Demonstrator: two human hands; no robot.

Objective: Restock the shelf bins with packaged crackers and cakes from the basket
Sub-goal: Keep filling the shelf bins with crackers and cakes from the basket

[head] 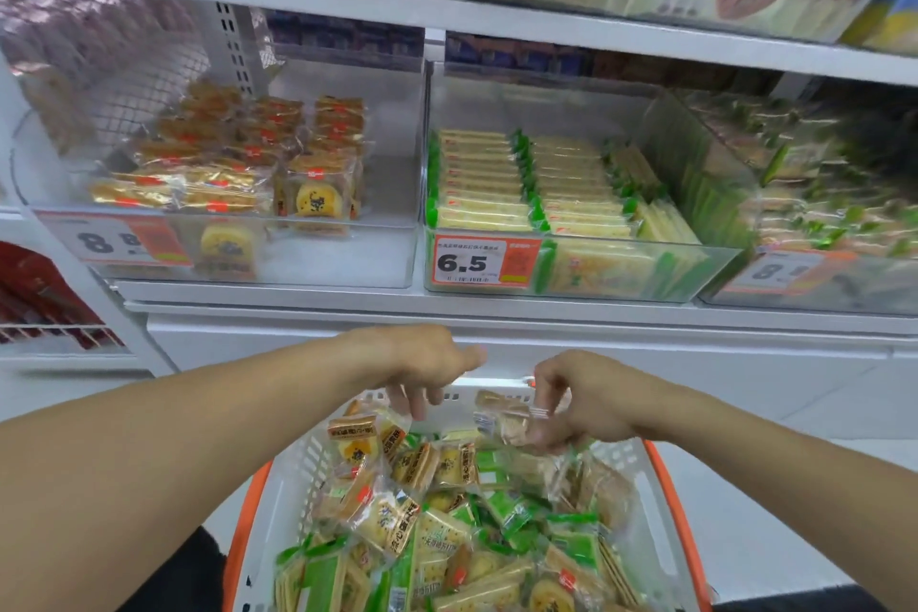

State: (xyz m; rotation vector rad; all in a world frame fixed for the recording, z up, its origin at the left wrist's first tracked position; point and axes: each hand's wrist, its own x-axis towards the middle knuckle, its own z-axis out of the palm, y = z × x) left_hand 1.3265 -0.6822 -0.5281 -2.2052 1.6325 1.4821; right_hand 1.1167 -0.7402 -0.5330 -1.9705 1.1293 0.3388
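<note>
Over the basket (278, 502), the right hand (576, 403) pinches a clear cracker packet (501, 412); the left hand (422, 363) hangs with fingers loosely curled, apparently empty. A light pinch on slick film could slip, dropping the packet short of the half-empty cake bin (387, 258).

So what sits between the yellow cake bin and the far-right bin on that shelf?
Head view: the clear plastic bin of green-edged cracker packs, price label 6.5, between the yellow cake bin and far-right bin.
</note>
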